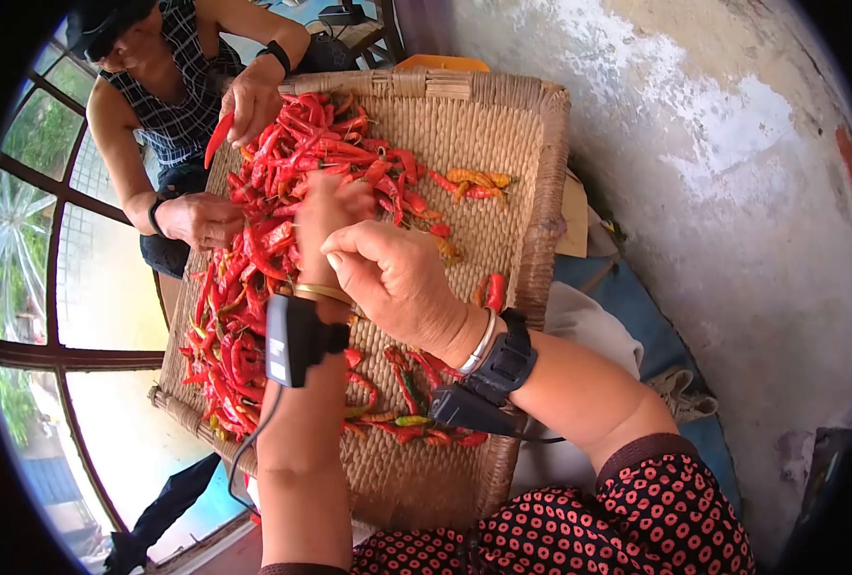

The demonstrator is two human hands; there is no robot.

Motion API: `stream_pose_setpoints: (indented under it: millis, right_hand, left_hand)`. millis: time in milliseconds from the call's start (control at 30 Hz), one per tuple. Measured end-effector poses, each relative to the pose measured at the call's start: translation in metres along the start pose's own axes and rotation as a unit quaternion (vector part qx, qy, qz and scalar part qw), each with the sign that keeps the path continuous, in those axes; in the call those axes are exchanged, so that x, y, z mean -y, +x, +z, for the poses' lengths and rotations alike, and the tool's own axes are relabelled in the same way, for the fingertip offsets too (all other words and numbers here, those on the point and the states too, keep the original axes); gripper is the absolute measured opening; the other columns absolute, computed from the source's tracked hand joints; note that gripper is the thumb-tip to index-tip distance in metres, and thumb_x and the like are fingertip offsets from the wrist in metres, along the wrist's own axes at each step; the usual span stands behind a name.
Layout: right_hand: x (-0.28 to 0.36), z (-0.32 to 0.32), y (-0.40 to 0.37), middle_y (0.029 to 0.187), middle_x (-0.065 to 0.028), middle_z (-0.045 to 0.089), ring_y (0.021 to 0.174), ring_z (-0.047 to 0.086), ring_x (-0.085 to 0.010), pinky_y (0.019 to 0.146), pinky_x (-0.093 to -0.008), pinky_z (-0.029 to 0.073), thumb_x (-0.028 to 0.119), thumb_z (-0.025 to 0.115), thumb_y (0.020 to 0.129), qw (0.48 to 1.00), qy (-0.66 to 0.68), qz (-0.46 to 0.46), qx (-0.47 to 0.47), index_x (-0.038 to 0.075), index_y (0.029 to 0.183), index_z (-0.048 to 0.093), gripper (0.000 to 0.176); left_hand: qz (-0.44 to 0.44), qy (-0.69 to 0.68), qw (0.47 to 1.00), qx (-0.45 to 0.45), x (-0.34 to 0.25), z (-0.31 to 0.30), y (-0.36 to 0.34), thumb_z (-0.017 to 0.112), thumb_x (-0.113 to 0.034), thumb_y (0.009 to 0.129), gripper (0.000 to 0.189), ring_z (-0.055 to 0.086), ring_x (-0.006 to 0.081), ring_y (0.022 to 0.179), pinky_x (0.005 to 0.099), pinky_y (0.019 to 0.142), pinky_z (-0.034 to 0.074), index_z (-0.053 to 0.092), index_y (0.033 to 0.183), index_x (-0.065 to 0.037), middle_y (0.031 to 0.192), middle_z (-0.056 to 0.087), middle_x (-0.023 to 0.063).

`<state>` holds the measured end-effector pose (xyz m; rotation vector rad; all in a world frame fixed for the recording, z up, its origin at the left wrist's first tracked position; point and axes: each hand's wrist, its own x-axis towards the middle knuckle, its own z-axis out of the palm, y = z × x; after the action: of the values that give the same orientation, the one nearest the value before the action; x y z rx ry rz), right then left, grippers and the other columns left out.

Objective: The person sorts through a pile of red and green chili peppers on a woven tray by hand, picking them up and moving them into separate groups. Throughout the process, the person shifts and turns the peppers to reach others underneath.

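Across the red peppers (237, 362), left forearm (301, 450); opposite, another person (184, 81).

Window (110, 287): bright daylight enters at the picture's left, washing the panes nearly white in places.
Wall (637, 220): softly lit, with pale patches and no hard shadow across it.
Peppers (239, 359): vivid red, small glossy highlights, darker gaps between them.
Woven tray (412, 120): weave clear in the upper part, dimmer and softer near the bottom.
Left hand (335, 206): smeared by motion blur, its fingers indistinct.
Right hand (388, 278): much sharper, pale highlights on the skin.
Window bars (56, 259): bowed by wide-angle distortion.
Picture edges: black, rounded vignette.
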<state>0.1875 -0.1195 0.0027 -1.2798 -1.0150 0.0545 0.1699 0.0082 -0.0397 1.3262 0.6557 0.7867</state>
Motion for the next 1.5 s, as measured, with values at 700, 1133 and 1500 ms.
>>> stream_pose_setpoints:
  millis: [700, 1133, 1500]
  right_hand:
    - [0.013, -0.034, 0.018, 0.070, -0.0019, 0.059, 0.059, 0.055, -0.0041, 0.055, -0.0170, 0.044, 0.005, 0.054, 0.086, 0.983, 0.114, 0.136, -0.049, 0.000, 0.091, 0.060, 0.009]
    - [0.010, -0.024, 0.016, 0.067, 0.0000, 0.056, 0.054, 0.051, -0.0045, 0.051, -0.0179, 0.043, 0.010, 0.053, 0.087, 0.967, 0.115, 0.226, 0.014, 0.002, 0.093, 0.060, 0.012]
    - [0.012, -0.027, 0.020, 0.067, -0.0016, 0.057, 0.055, 0.052, -0.0058, 0.051, -0.0190, 0.043, 0.011, 0.053, 0.088, 0.964, 0.090, 0.248, 0.036, 0.000, 0.093, 0.060, 0.014]
  left_hand:
    - [0.130, 0.226, 0.925, 0.277, 0.061, 0.063, -0.016, 0.054, -0.022, 0.083, 0.026, 0.059, 0.0153, 0.082, 0.0280, 0.069, 0.047, 0.059, 0.098, -0.001, 0.088, 0.062, 0.0060]
    - [-0.105, -0.081, 0.989, -0.064, -0.025, -0.059, 0.016, 0.049, -0.028, 0.090, 0.029, 0.049, 0.0092, 0.048, 0.0233, 0.040, 0.036, 0.058, 0.083, -0.001, 0.071, 0.060, 0.0050]
    - [-0.132, -0.216, 0.968, -0.004, -0.015, -0.076, 0.018, 0.042, -0.040, 0.092, 0.043, 0.060, 0.0189, 0.071, 0.0277, 0.058, 0.048, 0.051, 0.097, 0.002, 0.089, 0.060, 0.0145]
